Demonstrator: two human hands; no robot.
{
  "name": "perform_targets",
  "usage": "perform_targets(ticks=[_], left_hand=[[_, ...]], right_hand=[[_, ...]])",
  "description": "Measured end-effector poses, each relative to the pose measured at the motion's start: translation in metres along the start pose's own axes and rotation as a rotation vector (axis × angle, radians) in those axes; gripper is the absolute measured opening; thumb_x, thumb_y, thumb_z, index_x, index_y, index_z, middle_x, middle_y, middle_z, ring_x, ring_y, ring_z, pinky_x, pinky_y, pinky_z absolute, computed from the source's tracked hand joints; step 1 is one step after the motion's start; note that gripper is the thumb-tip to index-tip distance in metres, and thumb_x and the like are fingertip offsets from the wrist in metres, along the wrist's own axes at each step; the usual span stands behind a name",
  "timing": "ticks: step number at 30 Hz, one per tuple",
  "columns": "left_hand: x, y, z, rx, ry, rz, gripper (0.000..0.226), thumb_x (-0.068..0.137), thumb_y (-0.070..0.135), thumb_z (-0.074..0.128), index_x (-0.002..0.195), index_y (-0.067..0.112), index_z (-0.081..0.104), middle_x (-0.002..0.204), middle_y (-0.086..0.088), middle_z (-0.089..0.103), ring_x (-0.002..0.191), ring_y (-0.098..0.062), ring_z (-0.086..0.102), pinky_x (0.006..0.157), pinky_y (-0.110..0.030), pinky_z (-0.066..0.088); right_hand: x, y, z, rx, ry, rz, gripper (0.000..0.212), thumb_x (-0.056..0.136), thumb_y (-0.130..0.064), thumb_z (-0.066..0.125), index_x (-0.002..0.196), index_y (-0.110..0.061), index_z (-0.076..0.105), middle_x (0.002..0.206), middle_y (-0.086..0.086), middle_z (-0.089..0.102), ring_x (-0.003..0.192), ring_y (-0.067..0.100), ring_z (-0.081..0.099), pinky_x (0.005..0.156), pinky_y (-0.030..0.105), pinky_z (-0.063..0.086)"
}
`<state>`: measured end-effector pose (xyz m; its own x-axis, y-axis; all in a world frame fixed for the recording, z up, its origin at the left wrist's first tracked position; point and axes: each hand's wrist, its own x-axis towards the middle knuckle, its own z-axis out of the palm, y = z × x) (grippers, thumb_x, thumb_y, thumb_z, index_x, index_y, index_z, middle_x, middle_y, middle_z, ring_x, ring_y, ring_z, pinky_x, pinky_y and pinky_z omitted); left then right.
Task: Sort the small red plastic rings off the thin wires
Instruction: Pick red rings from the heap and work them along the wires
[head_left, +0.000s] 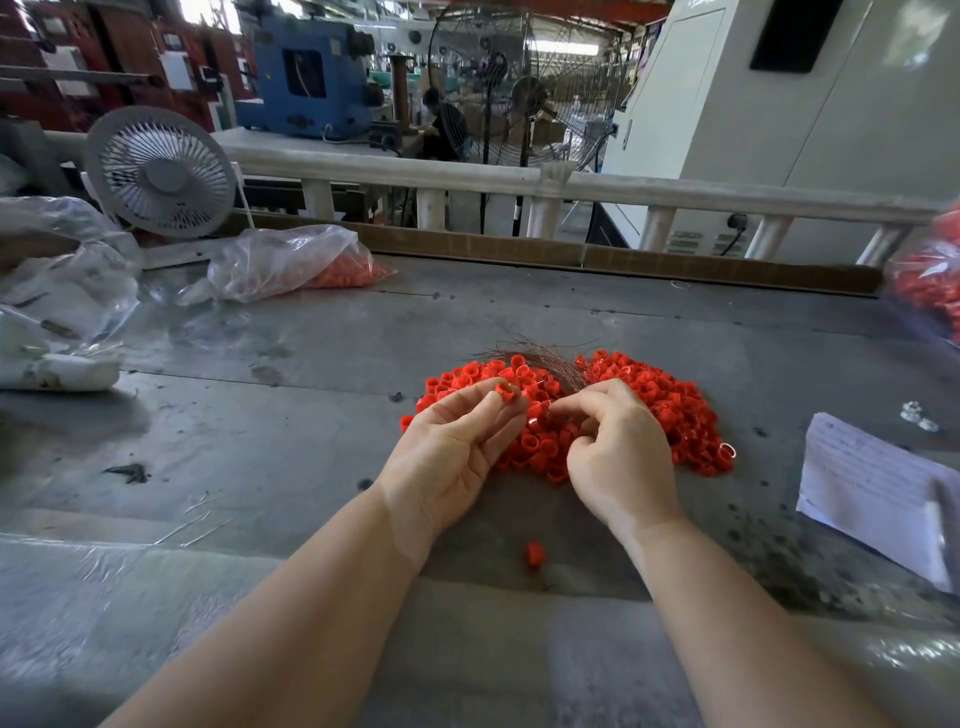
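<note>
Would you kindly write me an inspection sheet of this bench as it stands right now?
Surface: grey worktable, stained, with clear film along the near edge.
Job's things: pile of red rings under the hands; bundle of thin wires at its far side; one stray ring near the wrists.
Clutter: plastic bag of rings far left; crumpled bags at the left edge; written paper sheet on the right.
Hands: left hand pinches a single ring; right hand has fingers curled over the pile, what it holds is hidden.
Cables: black plug and cord on the white cabinet.
Surroundings: small white fan, white railing, blue machine.
</note>
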<state>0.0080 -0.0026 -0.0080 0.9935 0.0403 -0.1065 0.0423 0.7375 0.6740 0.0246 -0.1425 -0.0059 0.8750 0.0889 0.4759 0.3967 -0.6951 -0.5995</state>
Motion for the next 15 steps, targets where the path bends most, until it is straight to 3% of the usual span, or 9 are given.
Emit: perform_targets(ticks=[8, 15], left_hand=[[-0.0026, -0.0029, 0.0025, 0.096, -0.011, -0.018, 0.012, 0.087, -0.003, 0.052, 0.091, 0.002, 0.063, 0.075, -0.008, 0.072, 0.070, -0.013, 0.070, 0.064, -0.022, 0.057], [-0.0057, -0.0030, 0.0032, 0.157, -0.059, -0.031, 0.011, 0.083, -0.003, 0.054, 0.090, 0.002, 0.060, 0.074, -0.010, 0.070, 0.069, -0.015, 0.069, 0.065, -0.025, 0.058]], right_hand=[[-0.0008, -0.0075, -0.0031, 0.270, 0.057, -0.162, 0.017, 0.078, 0.001, 0.068, 0.083, -0.015, 0.071, 0.081, -0.005, 0.065, 0.074, 0.005, 0.058, 0.069, 0.007, 0.040], [-0.0013, -0.0064, -0.0011, 0.294, 0.064, -0.231, 0.010, 0.075, -0.002, 0.073, 0.080, -0.011, 0.072, 0.079, -0.003, 0.064, 0.075, 0.005, 0.057, 0.069, 0.006, 0.039]])
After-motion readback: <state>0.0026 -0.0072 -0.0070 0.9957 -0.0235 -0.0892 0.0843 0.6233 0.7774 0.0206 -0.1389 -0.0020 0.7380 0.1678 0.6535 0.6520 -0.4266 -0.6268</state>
